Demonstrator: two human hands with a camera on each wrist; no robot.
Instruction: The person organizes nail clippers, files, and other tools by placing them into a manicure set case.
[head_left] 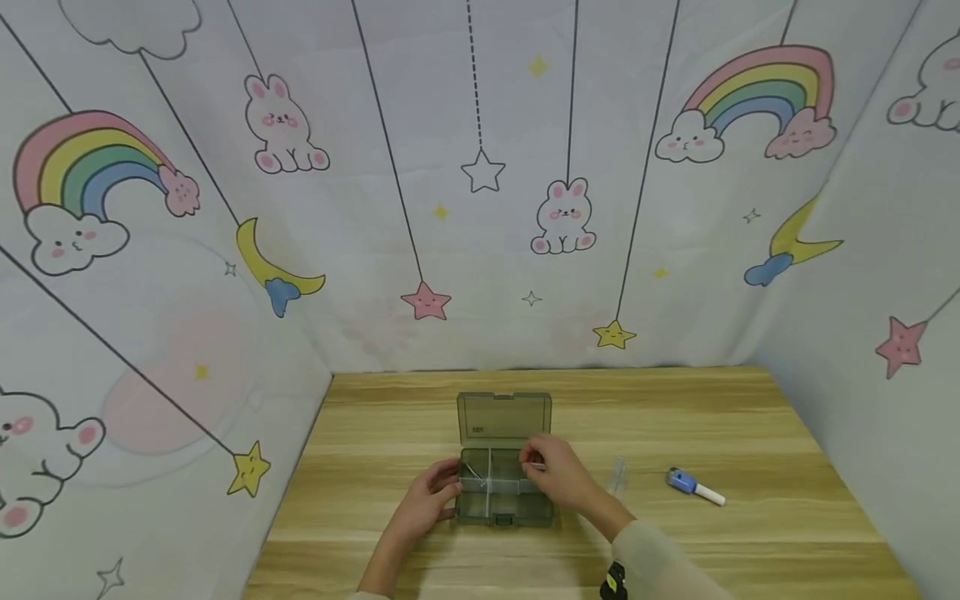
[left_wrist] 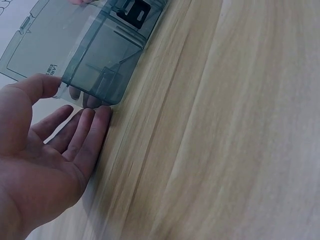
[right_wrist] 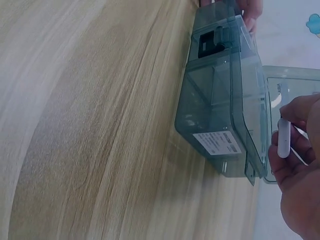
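Observation:
An open, see-through dark green compartment box (head_left: pixel 504 505) stands on the table, its hinged lid (head_left: pixel 504 417) tilted back. A thin light-coloured stick (head_left: pixel 474 472) lies in its back left compartment. My left hand (head_left: pixel 426 500) rests against the box's left side; in the left wrist view its fingers (left_wrist: pixel 82 132) are loosely extended and touch the end wall and rim. Over the back right compartment, my right hand (head_left: pixel 558 471) pinches a small white rod-like piece (right_wrist: pixel 284 138) with a rounded end between thumb and fingers. Its far part is hidden by the hand.
To the right lies a small blue-and-white tool (head_left: pixel 696 486) with a white handle. A clear plastic piece (head_left: pixel 618 475) lies between it and the right forearm. Patterned cloth walls (head_left: pixel 510 333) border the wooden table (head_left: pixel 390 408) at back and sides.

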